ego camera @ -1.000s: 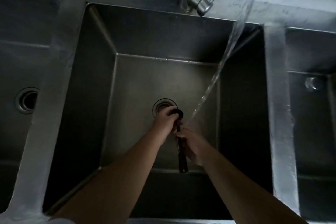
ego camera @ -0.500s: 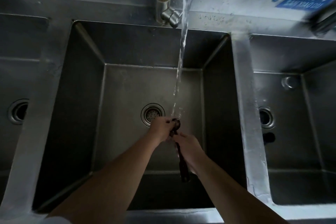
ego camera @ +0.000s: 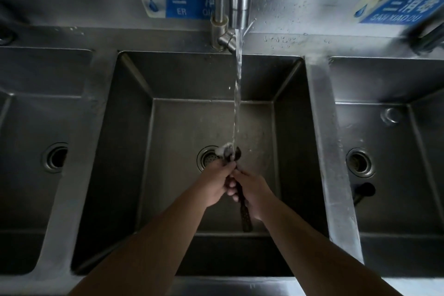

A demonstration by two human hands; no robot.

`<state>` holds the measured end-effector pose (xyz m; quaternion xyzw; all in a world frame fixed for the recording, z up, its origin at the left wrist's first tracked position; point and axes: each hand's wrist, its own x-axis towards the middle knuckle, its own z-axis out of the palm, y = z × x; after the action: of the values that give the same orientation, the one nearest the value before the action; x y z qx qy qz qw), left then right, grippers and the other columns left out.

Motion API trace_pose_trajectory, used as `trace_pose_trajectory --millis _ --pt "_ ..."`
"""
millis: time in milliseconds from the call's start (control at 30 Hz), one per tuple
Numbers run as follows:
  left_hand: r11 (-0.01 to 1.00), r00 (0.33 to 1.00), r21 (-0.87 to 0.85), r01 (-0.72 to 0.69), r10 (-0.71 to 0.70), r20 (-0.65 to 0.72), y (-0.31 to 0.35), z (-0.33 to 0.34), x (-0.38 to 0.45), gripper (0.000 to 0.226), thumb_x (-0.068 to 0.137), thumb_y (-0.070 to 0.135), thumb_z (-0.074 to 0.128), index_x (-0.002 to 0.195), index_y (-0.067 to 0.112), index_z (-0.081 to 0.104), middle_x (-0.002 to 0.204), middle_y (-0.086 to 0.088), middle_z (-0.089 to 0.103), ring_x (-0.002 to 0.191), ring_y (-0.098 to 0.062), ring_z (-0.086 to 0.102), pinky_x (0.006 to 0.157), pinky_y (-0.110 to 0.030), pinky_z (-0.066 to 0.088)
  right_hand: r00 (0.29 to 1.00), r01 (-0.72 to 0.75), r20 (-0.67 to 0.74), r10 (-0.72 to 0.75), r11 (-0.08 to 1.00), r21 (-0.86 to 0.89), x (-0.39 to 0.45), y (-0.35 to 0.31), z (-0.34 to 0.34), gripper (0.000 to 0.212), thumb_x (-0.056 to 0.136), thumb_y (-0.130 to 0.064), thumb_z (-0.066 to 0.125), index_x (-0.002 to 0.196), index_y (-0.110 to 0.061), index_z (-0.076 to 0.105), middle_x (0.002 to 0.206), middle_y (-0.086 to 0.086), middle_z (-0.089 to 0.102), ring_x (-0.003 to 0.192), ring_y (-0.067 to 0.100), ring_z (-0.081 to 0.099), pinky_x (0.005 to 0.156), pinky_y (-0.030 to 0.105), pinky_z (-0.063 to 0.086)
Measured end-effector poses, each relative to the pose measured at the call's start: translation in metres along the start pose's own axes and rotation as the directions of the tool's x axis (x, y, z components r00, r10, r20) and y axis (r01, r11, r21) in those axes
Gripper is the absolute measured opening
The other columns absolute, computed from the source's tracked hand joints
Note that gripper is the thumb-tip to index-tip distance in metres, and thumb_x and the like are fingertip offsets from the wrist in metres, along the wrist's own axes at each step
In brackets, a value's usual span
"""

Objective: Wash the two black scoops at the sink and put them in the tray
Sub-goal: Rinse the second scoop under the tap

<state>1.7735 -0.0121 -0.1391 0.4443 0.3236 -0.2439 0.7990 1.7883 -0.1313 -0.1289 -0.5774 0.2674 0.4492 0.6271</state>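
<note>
Rinsing one scoop (ego camera: 242, 202) under the tap (ego camera: 240, 5) is the step in hand, judging by the stream (ego camera: 237, 94) landing right on its bowl above the drain (ego camera: 207, 158) of the middle basin (ego camera: 134, 151). The right hand (ego camera: 255, 191) has its fingers closed round the handle, whose dark end sticks out toward the basin's near edge. The left hand (ego camera: 215, 182) is curled at the neck just under the bowl, fingertips touching the scoop; whether it grips or only rubs cannot be told. To do this well, the bowl should probably be turned so water runs across both faces, with the left fingers working the inside while the right keeps a firm hold, since a wet handle is likely slippery. A second dark thing (ego camera: 363, 191) lies in the right basin near its drain; it may be the other scoop, though it is too dim to confirm. No tray is in view.
</note>
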Motion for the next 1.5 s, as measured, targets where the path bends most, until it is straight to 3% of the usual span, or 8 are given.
trace_pose_trajectory --millis 333,533,700,800,933,1033,1300,1500 --pt "0.984 0.984 -0.06 -0.17 0.167 -0.058 0.07 0.008 0.004 0.018 0.1 0.011 0.046 0.093 0.004 0.062 0.055 0.0 0.045 0.046 -0.009 0.04 0.04 -0.019 0.034 0.986 0.129 0.095 -0.141 0.984 0.122 -0.012 -0.08 0.033 0.022 0.104 -0.016 0.048 0.1 -0.004 0.066 0.075 0.01 0.059 0.059 0.017 0.052 0.056 0.028 0.039" --pt "0.939 0.939 -0.005 -0.343 0.343 0.033 0.129 0.021 -0.003 0.021 0.098 0.015 0.05 0.094 0.009 0.07 0.059 0.002 0.068 0.05 -0.009 0.061 0.043 -0.02 0.047 0.951 0.259 0.118 -0.285 0.946 0.196 -0.03 -0.133 0.053 0.035 0.104 -0.016 0.05 0.126 0.008 0.059 0.086 0.019 0.062 0.063 0.018 0.055 0.054 0.023 0.046" --pt "0.913 0.911 -0.044 -0.407 0.409 0.052 0.16 0.031 -0.012 0.023 0.098 0.013 0.048 0.094 0.01 0.071 0.074 -0.004 0.073 0.059 -0.014 0.068 0.046 -0.024 0.052 0.896 0.378 0.161 -0.413 0.902 0.207 -0.042 -0.158 0.061 0.021 0.103 -0.008 0.048 0.105 0.004 0.065 0.081 0.017 0.06 0.064 0.021 0.056 0.055 0.024 0.046" --pt "0.921 0.921 -0.055 -0.386 0.388 0.038 0.156 0.033 -0.014 0.024 0.099 0.013 0.045 0.096 0.007 0.068 0.069 -0.006 0.07 0.054 -0.014 0.065 0.044 -0.022 0.049 0.892 0.399 0.138 -0.43 0.894 0.205 -0.047 -0.152 0.059 0.019 0.101 -0.005 0.052 0.1 0.005 0.068 0.078 0.018 0.061 0.059 0.018 0.059 0.05 0.021 0.048" --pt "0.961 0.962 -0.057 -0.271 0.27 -0.024 0.122 0.027 -0.014 0.023 0.099 0.016 0.044 0.1 0.005 0.064 0.079 -0.012 0.064 0.048 -0.015 0.057 0.04 -0.022 0.042 0.93 0.352 -0.054 -0.363 0.924 -0.147 -0.044 -0.109 0.045 0.01 0.095 -0.007 0.063 0.099 -0.003 0.07 0.083 0.022 0.07 0.062 0.018 0.06 0.062 0.032 0.05" --pt "0.986 0.986 -0.026 -0.167 0.166 -0.028 0.084 0.022 -0.018 0.024 0.101 0.018 0.04 0.101 0.004 0.058 0.078 -0.017 0.06 0.04 -0.02 0.051 0.037 -0.022 0.037 0.931 0.285 -0.134 -0.34 0.904 -0.318 -0.04 -0.068 0.033 0.006 0.091 -0.014 0.069 0.096 -0.015 0.071 0.077 0.01 0.076 0.058 0.012 0.063 0.061 0.029 0.053" --pt "0.994 0.991 -0.103 0.044 -0.056 -0.123 0.01 0.01 -0.021 0.019 0.097 0.01 0.048 0.106 -0.001 0.061 0.084 -0.013 0.071 0.07 -0.026 0.065 0.056 -0.034 0.046 0.937 0.11 -0.251 -0.244 0.885 -0.453 -0.043 0.008 0.014 0.007 0.091 -0.029 0.069 0.085 -0.025 0.07 0.061 -0.009 0.074 0.043 -0.002 0.06 0.043 0.012 0.045" --pt "0.989 0.989 -0.121 0.085 -0.099 -0.112 -0.007 0.007 -0.03 0.014 0.096 0.009 0.05 0.102 0.005 0.062 0.08 -0.011 0.068 0.049 -0.019 0.06 0.04 -0.027 0.044 0.934 0.083 -0.281 -0.222 0.898 -0.433 -0.052 0.019 0.011 0.016 0.091 -0.031 0.069 0.078 -0.023 0.074 0.063 -0.001 0.076 0.05 0.006 0.066 0.052 0.021 0.054"
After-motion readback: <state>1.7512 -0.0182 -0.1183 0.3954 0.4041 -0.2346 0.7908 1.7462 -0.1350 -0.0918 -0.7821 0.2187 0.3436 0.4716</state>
